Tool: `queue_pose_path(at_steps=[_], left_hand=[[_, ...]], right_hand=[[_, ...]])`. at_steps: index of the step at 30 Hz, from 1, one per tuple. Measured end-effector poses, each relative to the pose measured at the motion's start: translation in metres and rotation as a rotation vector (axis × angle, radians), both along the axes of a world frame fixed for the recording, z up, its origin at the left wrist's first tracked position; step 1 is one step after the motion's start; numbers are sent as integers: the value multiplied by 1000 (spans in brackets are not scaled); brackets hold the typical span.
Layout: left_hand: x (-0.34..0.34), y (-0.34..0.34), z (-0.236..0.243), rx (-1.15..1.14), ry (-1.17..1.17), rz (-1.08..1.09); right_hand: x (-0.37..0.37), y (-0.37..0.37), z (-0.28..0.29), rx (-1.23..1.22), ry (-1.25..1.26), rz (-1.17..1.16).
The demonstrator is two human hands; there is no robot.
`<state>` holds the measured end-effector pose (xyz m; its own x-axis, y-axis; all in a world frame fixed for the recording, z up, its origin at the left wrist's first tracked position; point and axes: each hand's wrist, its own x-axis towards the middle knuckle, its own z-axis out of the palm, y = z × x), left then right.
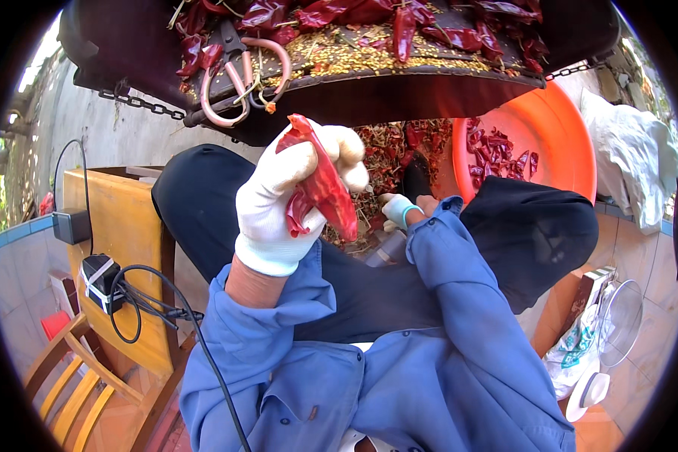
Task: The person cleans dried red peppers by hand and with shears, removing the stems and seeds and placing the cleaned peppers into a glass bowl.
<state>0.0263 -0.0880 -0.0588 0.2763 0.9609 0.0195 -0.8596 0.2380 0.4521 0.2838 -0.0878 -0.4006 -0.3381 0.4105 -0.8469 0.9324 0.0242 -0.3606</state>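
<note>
My left hand point(297, 177), in a white knit glove, is raised in front of me. Its fingers are closed around a glossy red chili pepper point(328, 188), which looks split, with a torn flap at the palm. Lower down, between my knees, is my right hand point(401, 211), also gloved. Its fingers look curled, and whatever is in them cannot be made out. Beyond my left hand, scissors point(247, 71) with pink handles lie on a dark tray point(422, 98). More red chili peppers point(339, 11) and yellow seeds point(339, 49) cover that tray.
An orange basin point(572, 151) at the right holds pieces of red chili. Chili scraps point(373, 151) lie on the ground under the tray. A white sack point(629, 151) is beyond the basin. A wooden table point(117, 226) with black cables stands at my left, near a wooden chair point(83, 384).
</note>
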Motion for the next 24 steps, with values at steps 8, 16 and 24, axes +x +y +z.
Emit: queue_pose_path(at_steps=[8,16,24], left_hand=[[3,5,4,-186,-9,49],[8,9,8,-215,206,135],[17,6,15,-200,796,155]], right_hand=[[2,-9,-15,-274,23,-1245],[-26,9,50,-228,268,-1484],[-26,44,131,-391,812,-1729]])
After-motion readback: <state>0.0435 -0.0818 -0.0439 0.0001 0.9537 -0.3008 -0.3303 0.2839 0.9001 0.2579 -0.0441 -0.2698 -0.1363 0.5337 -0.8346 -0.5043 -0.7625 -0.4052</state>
